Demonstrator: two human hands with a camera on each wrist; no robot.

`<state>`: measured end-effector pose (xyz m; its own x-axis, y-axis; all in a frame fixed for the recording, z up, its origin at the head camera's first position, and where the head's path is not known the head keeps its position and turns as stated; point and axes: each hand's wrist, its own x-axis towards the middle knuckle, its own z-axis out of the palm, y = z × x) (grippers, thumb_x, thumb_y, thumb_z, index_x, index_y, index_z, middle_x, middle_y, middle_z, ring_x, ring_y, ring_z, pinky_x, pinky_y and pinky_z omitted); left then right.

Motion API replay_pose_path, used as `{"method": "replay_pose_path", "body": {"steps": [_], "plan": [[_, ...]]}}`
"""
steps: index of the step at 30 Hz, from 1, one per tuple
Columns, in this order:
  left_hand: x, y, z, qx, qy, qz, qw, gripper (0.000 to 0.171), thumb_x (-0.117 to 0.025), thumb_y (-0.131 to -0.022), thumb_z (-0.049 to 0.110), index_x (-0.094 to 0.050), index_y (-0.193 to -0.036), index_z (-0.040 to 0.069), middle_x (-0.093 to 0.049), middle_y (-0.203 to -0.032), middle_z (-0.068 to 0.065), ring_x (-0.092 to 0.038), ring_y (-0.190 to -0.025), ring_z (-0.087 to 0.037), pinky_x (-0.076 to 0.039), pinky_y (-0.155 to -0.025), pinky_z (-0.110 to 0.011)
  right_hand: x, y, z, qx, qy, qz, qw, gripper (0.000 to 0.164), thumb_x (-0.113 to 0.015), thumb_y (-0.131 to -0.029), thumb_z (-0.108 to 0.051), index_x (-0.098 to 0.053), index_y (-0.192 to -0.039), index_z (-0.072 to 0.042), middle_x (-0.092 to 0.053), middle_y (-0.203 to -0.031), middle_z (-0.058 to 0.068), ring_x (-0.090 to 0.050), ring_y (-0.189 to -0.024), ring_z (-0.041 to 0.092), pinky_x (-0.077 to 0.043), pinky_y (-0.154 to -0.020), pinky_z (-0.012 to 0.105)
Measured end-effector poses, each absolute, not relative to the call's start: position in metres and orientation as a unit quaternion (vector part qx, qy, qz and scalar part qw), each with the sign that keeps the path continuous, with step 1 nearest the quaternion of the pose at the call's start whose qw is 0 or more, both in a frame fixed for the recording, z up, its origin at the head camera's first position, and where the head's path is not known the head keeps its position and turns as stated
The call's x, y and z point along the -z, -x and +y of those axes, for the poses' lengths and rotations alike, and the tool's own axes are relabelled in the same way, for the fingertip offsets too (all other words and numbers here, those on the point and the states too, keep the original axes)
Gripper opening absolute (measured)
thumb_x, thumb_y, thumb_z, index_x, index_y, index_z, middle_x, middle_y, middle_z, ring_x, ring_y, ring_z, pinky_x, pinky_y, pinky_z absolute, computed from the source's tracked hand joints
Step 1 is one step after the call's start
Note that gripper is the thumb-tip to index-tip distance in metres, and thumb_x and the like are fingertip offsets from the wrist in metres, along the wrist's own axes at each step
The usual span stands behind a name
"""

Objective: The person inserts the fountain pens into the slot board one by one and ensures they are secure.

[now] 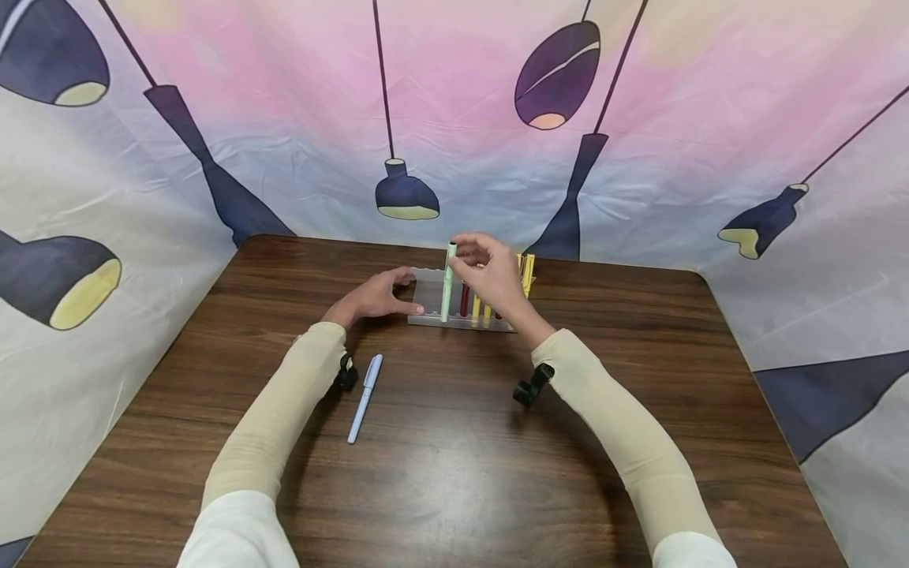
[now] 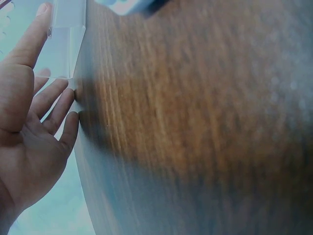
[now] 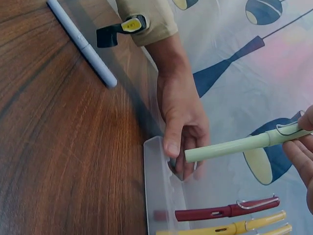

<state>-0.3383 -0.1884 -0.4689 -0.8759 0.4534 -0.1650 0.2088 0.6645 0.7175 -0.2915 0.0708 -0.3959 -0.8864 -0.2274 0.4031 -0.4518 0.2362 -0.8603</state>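
My right hand [image 1: 497, 274] pinches a light green fountain pen [image 1: 447, 288] near its capped upper end. The pen stands nearly upright over the left part of a clear plastic pen rack [image 1: 426, 297]. In the right wrist view, its lower end points toward the rack's notched edge. My left hand [image 1: 376, 295] is at the rack's left end, thumb along the front edge and straight fingers around the back corner. A dark red pen [image 3: 227, 211] and several yellow pens [image 3: 249, 225] lie in the rack, partly hidden behind my right hand in the head view.
A pale lavender capped pen [image 1: 365, 398] lies on the brown wooden table [image 1: 454, 473], nearer me than the rack and beside my left forearm. A printed cloth [image 1: 469, 95] with lamp drawings hangs behind the table. Black wrist cameras [image 1: 533, 385] sit on both sleeves.
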Motion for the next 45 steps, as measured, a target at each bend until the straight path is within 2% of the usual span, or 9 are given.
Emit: {"method": "replay_pose_path", "body": {"steps": [12, 25, 45], "plan": [[0.468, 0.339, -0.187, -0.366, -0.181, 0.897, 0.167, 0.096, -0.083, -0.087, 0.041, -0.032, -0.158, 0.002, -0.041, -0.159, -0.019, -0.038, -0.147, -0.035, -0.032, -0.120, -0.052, 0.402, 0.302, 0.074, -0.574, -0.207, -0.786, 0.098, 0.030, -0.073, -0.097, -0.017, -0.072, -0.126, -0.012, -0.073, -0.111, 0.009, -0.073, -0.096, 0.021, -0.061, -0.076, 0.035], [0.466, 0.338, -0.187, -0.359, -0.186, 0.900, 0.163, 0.092, -0.082, -0.088, 0.039, -0.034, -0.157, 0.002, -0.042, -0.157, -0.020, -0.038, -0.146, -0.035, -0.033, -0.119, -0.052, 0.412, 0.307, 0.074, -0.547, -0.196, -0.806, 0.111, 0.029, -0.073, -0.097, -0.017, -0.072, -0.125, -0.012, -0.074, -0.111, 0.008, -0.072, -0.097, 0.020, -0.060, -0.080, 0.036], [0.467, 0.336, -0.188, -0.360, -0.182, 0.900, 0.166, 0.094, -0.082, -0.088, 0.040, -0.032, -0.159, 0.004, -0.041, -0.159, -0.018, -0.038, -0.147, -0.035, -0.033, -0.119, -0.052, 0.427, 0.305, 0.075, -0.523, -0.180, -0.828, 0.091, 0.028, -0.072, -0.097, -0.023, -0.073, -0.124, -0.013, -0.074, -0.111, 0.007, -0.072, -0.097, 0.019, -0.060, -0.083, 0.037]]}}
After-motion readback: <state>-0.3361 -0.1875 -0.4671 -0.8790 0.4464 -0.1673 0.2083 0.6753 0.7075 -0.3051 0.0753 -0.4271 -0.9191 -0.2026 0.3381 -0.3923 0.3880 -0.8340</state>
